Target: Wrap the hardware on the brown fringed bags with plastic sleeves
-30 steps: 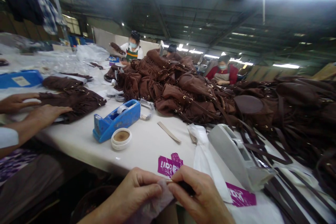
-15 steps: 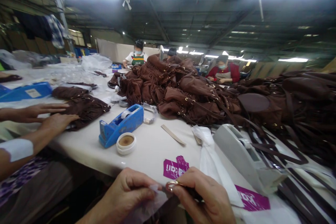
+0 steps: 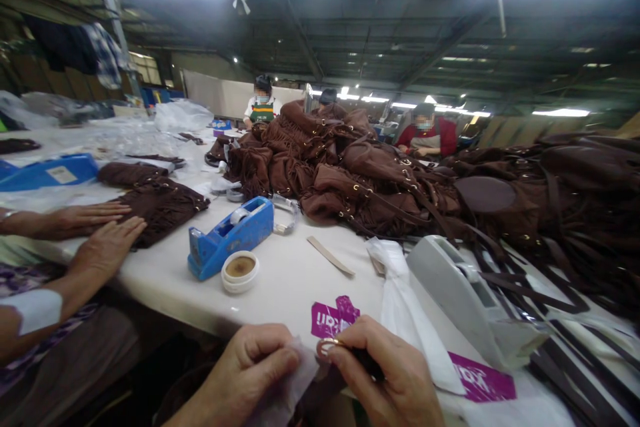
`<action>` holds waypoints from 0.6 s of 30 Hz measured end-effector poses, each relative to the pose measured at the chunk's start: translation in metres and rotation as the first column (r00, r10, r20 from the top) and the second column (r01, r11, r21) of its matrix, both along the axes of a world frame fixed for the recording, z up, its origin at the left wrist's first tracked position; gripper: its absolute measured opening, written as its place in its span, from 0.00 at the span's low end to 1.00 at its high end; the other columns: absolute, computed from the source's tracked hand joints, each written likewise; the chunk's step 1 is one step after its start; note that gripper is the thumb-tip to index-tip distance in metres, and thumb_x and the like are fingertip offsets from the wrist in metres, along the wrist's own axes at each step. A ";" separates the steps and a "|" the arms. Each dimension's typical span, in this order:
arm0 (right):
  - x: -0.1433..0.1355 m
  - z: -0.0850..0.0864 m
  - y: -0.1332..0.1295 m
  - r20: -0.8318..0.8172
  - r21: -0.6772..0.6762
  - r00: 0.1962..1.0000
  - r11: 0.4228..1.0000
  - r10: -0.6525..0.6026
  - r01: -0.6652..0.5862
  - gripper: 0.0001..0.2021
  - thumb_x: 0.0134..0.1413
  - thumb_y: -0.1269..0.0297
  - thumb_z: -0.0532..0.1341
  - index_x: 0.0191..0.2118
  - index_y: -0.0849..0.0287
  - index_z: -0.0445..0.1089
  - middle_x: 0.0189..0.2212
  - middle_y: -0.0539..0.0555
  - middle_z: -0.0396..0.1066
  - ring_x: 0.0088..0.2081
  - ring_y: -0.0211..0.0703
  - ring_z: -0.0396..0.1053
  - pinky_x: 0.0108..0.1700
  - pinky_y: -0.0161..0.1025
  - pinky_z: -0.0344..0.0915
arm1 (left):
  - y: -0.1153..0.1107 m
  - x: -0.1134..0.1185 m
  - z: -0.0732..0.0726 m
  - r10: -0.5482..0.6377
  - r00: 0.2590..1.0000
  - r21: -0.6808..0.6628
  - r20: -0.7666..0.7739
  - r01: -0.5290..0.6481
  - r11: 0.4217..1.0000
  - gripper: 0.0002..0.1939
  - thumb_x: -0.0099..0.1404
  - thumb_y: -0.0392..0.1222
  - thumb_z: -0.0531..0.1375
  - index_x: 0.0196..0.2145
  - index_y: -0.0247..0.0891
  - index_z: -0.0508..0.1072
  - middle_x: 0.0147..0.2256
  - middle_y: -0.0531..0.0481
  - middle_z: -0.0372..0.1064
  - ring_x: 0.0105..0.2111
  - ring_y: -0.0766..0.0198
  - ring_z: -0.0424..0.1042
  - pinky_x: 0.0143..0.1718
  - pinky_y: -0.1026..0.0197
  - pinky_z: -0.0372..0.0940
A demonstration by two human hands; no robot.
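Note:
My left hand is closed, pinching a thin, whitish translucent sheet between thumb and fingers. Opposite it, my right hand grips a small gold-coloured metal ring between thumb and forefinger. A dark brown strap-like piece seems to run from the ring into my right palm, mostly hidden by the fingers. A small gap separates the ring from my left fingers. Both hands are at the table's near edge, just below a purple printed label. What lies under my hands is dark and unclear.
A blue tape dispenser, a round white tub and a tan strip lie ahead. To the right stand white wrapping and a grey dispenser. Brown fringed bags are heaped behind. At left, a co-worker's hands press a brown bag.
My left hand has drawn slightly left, away from the ring, with the sheet still in it. My right hand stays nearly in place. The co-worker's hands have shifted slightly on the bag.

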State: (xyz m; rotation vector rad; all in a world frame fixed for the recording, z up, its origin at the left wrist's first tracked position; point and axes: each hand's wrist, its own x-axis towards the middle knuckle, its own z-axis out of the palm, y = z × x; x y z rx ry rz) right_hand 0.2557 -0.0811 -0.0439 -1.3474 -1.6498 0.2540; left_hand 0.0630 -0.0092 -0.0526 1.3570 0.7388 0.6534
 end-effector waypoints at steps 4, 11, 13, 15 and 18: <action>0.000 -0.006 0.000 -0.003 0.009 1.000 1.000 -0.005 0.005 0.14 0.65 0.54 0.60 0.29 0.54 0.71 0.22 0.47 0.69 0.24 0.36 0.67 0.28 0.33 0.60 | 0.000 0.001 0.001 0.017 0.998 0.067 0.056 -0.021 0.998 0.16 0.55 0.52 0.69 0.23 0.35 0.80 0.25 0.50 0.67 0.27 0.64 0.65 0.30 0.64 0.59; 0.002 -0.001 -0.004 0.006 -0.016 1.000 1.000 0.013 -0.013 0.15 0.65 0.53 0.59 0.29 0.55 0.70 0.22 0.48 0.69 0.24 0.36 0.67 0.27 0.33 0.60 | -0.004 0.002 -0.006 0.057 0.994 -0.007 0.097 -0.057 0.998 0.12 0.50 0.44 0.72 0.19 0.35 0.78 0.22 0.51 0.68 0.24 0.66 0.64 0.28 0.65 0.58; 0.002 0.001 -0.005 0.035 -0.002 0.999 1.000 0.017 -0.017 0.14 0.65 0.54 0.60 0.29 0.55 0.70 0.22 0.47 0.69 0.23 0.36 0.66 0.27 0.33 0.59 | -0.004 0.003 -0.010 0.064 0.992 -0.050 0.110 -0.059 0.997 0.13 0.49 0.45 0.73 0.19 0.34 0.77 0.22 0.51 0.68 0.24 0.66 0.64 0.27 0.65 0.58; 0.002 0.001 -0.006 0.058 0.017 0.998 1.000 0.018 -0.019 0.13 0.64 0.56 0.61 0.29 0.55 0.70 0.22 0.46 0.68 0.23 0.35 0.66 0.26 0.33 0.59 | -0.004 0.005 -0.013 0.083 0.989 -0.113 0.123 -0.069 0.991 0.15 0.48 0.48 0.73 0.19 0.34 0.77 0.20 0.52 0.66 0.23 0.67 0.62 0.26 0.65 0.57; 0.003 -0.004 -0.007 0.066 0.029 0.998 0.999 0.014 -0.015 0.12 0.65 0.57 0.60 0.30 0.55 0.70 0.22 0.46 0.69 0.24 0.35 0.67 0.27 0.32 0.60 | -0.004 0.006 -0.012 0.076 0.992 -0.144 0.099 -0.062 0.988 0.19 0.49 0.53 0.72 0.21 0.33 0.78 0.21 0.52 0.65 0.23 0.67 0.61 0.27 0.65 0.56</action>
